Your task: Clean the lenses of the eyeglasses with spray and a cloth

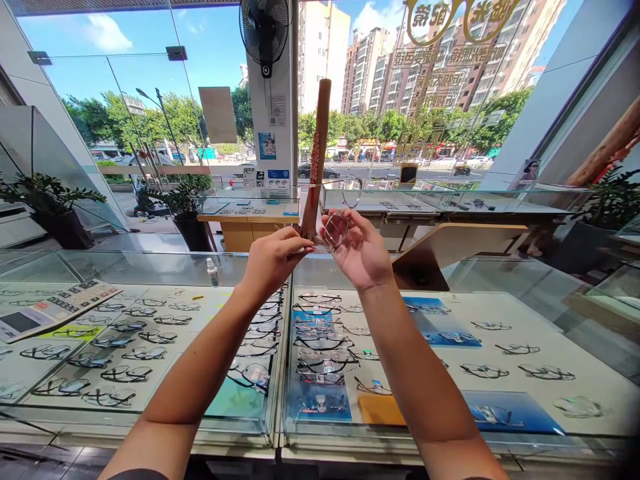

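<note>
A pair of thin-rimmed eyeglasses point(352, 191) is held up over the glass counter, turned so that one rim stands above the other. My right hand point(367, 257) has its palm toward me, with fingers curled around the lower rim. From the left, my left hand point(273, 260) pinches a thin part at the lower end of the eyeglasses, seemingly a temple arm. Its fingertips partly hide that part. Behind the hands rises a brown wooden post point(320, 133) with reddish decoration.
Under the hands, a glass display counter point(280, 437) holds many eyeglasses in rows. On its top are a small white spray bottle point(213, 272), a calendar-like board point(60, 310) and a tilted wooden-edged panel point(450, 250). Farther back stand another display case point(450, 200) and potted plants point(187, 207).
</note>
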Tool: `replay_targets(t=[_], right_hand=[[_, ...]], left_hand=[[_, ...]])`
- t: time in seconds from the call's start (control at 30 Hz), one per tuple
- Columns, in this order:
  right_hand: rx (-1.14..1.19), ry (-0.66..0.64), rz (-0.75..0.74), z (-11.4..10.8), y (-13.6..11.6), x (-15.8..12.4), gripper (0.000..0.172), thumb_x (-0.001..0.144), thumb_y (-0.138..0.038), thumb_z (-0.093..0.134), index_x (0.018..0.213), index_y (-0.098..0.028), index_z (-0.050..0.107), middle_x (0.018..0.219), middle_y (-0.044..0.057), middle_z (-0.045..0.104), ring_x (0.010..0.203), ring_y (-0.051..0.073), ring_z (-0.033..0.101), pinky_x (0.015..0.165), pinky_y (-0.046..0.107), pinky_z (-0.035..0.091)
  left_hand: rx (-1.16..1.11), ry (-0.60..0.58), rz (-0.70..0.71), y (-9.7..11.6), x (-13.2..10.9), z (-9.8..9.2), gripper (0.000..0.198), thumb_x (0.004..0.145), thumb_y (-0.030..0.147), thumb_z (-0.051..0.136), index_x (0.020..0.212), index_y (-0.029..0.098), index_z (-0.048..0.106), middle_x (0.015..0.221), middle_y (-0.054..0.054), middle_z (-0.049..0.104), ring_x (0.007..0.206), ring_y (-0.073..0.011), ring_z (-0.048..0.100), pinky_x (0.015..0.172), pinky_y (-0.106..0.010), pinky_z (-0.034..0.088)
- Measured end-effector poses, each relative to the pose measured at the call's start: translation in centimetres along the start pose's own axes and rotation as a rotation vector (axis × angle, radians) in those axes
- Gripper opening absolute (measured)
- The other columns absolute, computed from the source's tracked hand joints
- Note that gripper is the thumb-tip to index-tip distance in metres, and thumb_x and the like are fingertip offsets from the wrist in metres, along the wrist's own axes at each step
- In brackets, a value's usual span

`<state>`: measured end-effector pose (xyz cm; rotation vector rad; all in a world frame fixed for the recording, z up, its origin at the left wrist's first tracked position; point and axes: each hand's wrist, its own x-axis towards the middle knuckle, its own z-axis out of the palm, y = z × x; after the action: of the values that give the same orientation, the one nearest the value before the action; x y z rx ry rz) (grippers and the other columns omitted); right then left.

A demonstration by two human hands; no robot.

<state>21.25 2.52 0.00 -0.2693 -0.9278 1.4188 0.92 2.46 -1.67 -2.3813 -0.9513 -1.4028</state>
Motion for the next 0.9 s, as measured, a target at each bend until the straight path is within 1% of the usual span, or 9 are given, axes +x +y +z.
replay_targets(t=[0.1,0.17,0.27,0.4,0.5,0.6,0.67,0.77,0.9], right_hand=[[0.026,0.028,-0.037,0.0,-0.2,-0.1,0.014,0.082,-0.037,0.088,0.087,-0.03,0.077,0.105,-0.004,0.086,0.108,0.015,0.079,0.107,0.032,0.062],[0.008,0.033,-0.055,0.1,-0.4,-0.2,0.013,0.083,-0.038,0.087,0.088,-0.03,0.077,0.106,-0.005,0.085,0.11,0.014,0.078,0.109,0.032,0.061],[-0.077,0.046,-0.1,0.2,-0.9,-0.5,0.014,0.087,-0.042,0.083,0.091,-0.031,0.076,0.113,-0.002,0.084,0.122,0.018,0.075,0.112,0.038,0.06],[-0.235,0.035,-0.158,0.3,-1.7,-0.9,0.019,0.087,-0.048,0.078,0.089,-0.03,0.072,0.116,0.002,0.081,0.129,0.024,0.072,0.112,0.045,0.06],[-0.349,-0.022,-0.131,0.4,-2.2,-1.0,0.023,0.085,-0.05,0.08,0.086,-0.029,0.07,0.108,0.003,0.079,0.117,0.025,0.073,0.11,0.045,0.06],[-0.453,-0.118,-0.093,0.3,-2.5,-1.1,0.024,0.087,-0.049,0.08,0.084,-0.028,0.069,0.1,0.005,0.076,0.105,0.025,0.073,0.105,0.045,0.06],[-0.502,-0.182,-0.065,0.2,-2.7,-1.1,0.024,0.087,-0.047,0.08,0.082,-0.027,0.069,0.095,0.005,0.075,0.1,0.024,0.072,0.1,0.044,0.06],[-0.564,-0.263,-0.004,0.0,-3.0,-1.1,0.024,0.086,-0.046,0.082,0.08,-0.026,0.069,0.088,0.005,0.076,0.093,0.023,0.071,0.094,0.043,0.06],[-0.635,-0.339,0.049,0.0,-3.2,-1.2,0.022,0.084,-0.043,0.082,0.078,-0.026,0.071,0.08,0.003,0.076,0.085,0.022,0.069,0.09,0.041,0.057]], left_hand=[[-0.093,0.012,-0.034,0.1,0.1,0.1,0.017,0.102,0.036,0.074,0.103,0.025,0.087,0.094,-0.005,0.079,0.076,-0.0146,0.067,0.068,-0.029,0.046],[-0.138,-0.02,-0.034,0.5,0.1,-0.4,0.019,0.102,0.035,0.074,0.112,0.024,0.086,0.095,-0.006,0.078,0.081,-0.0159,0.068,0.072,-0.03,0.049],[-0.182,-0.093,-0.066,1.6,0.3,-2.0,0.031,0.101,0.035,0.074,0.129,0.022,0.079,0.098,-0.006,0.078,0.087,-0.0176,0.069,0.079,-0.032,0.051],[-0.196,-0.163,-0.228,1.8,0.8,-4.7,0.028,0.105,0.043,0.065,0.117,0.021,0.079,0.091,-0.005,0.076,0.079,-0.0167,0.066,0.073,-0.031,0.05],[-0.087,-0.181,-0.349,-0.5,0.5,-6.2,0.031,0.107,0.046,0.058,0.1,0.021,0.076,0.075,-0.002,0.07,0.069,-0.0162,0.061,0.065,-0.03,0.043],[0.024,-0.141,-0.449,-4.6,-1.6,-7.4,0.03,0.105,0.042,0.056,0.092,0.021,0.073,0.07,-0.001,0.067,0.061,-0.0156,0.057,0.062,-0.03,0.04],[0.091,-0.134,-0.529,-7.5,-4.3,-8.1,0.03,0.104,0.044,0.055,0.091,0.022,0.071,0.067,-0.001,0.067,0.056,-0.0163,0.057,0.06,-0.031,0.041],[0.25,-0.241,-0.585,-11.1,-9.0,-9.2,0.031,0.098,0.047,0.06,0.078,0.024,0.068,0.057,-0.002,0.063,0.052,-0.0188,0.054,0.054,-0.03,0.035],[0.308,-0.3,-0.59,-13.3,-14.4,-10.2,0.048,0.09,0.061,0.069,0.06,0.026,0.056,0.042,-0.001,0.047,0.044,-0.0182,0.043,0.052,-0.031,0.032]])
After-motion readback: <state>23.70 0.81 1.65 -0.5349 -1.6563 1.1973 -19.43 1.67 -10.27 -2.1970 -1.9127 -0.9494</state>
